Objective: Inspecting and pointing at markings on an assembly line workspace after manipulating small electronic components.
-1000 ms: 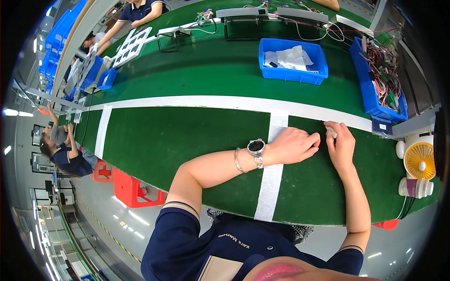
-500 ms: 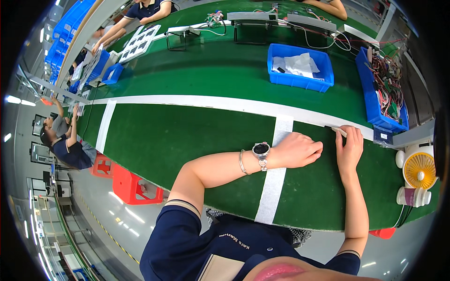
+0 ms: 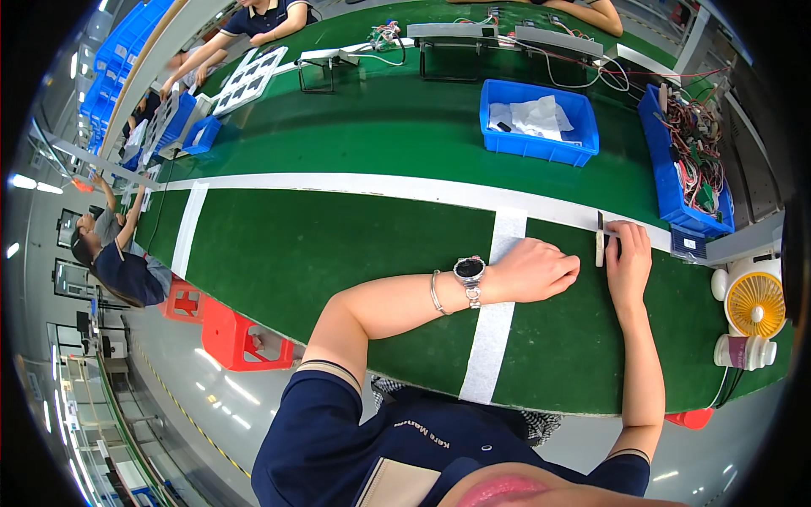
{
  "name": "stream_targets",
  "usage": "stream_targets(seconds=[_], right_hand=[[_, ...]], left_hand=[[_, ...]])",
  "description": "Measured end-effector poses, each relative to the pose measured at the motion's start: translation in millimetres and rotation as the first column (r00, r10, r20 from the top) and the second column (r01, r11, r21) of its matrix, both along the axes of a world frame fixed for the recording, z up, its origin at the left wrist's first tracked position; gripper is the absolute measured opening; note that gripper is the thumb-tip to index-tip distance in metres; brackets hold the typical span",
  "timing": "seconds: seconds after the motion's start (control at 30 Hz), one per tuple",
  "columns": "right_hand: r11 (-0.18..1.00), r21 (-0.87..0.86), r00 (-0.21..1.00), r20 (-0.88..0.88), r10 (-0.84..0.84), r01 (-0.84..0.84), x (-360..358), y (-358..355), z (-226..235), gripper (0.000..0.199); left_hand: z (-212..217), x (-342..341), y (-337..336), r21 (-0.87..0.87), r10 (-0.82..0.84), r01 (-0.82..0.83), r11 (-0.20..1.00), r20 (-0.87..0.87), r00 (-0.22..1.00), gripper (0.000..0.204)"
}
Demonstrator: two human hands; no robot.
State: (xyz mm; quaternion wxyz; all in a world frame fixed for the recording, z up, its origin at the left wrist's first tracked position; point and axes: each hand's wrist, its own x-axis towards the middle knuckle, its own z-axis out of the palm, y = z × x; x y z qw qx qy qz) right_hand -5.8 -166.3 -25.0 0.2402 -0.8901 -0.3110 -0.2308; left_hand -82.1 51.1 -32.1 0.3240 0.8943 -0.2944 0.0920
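My left hand [image 3: 536, 270] rests on the green table [image 3: 338, 253] with its fingers curled in and nothing visible inside them; a watch [image 3: 470, 272] and a thin bracelet sit on that wrist. Just to its right, my right hand [image 3: 627, 258] pinches a small narrow part [image 3: 599, 242], pale with a dark end, and holds it upright on the table beside the white tape line [image 3: 507, 228]. The two hands are a finger's width apart, with the part between them.
A blue bin with white papers [image 3: 541, 118] stands behind the hands. A blue bin of wires [image 3: 688, 160] is at the right. A small yellow fan [image 3: 754, 302] and a cup [image 3: 743, 351] sit at the table's right end. Red stools [image 3: 241, 334] stand below left. Other people work nearby.
My hands were pressed together over the small part; now my left hand has drawn slightly left and the part stands upright in my right fingers.
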Motion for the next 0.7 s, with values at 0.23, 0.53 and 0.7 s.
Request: stream_targets(seconds=[0.23,0.53,0.7], right_hand=[[0.972,-0.121,0.979,-0.015,0.201,-0.202,-16.5,14.6,15.0,0.041],[0.980,-0.199,1.000,0.013,0.002,0.000,-9.4,7.2,0.9,0.037],[0.988,-0.149,0.999,-0.035,0.025,-0.030,-7.7,6.4,-0.8,0.031]], left_hand=[[0.2,-1.3,0.5,0.007,0.015,-0.015,1.000,0.019,1.000,0.013],[1.7,-0.5,0.8,0.037,0.001,-0.001,0.999,-0.010,1.000,0.015],[-0.5,-0.2,0.9,0.043,0.000,0.000,0.999,0.000,1.000,0.015]])
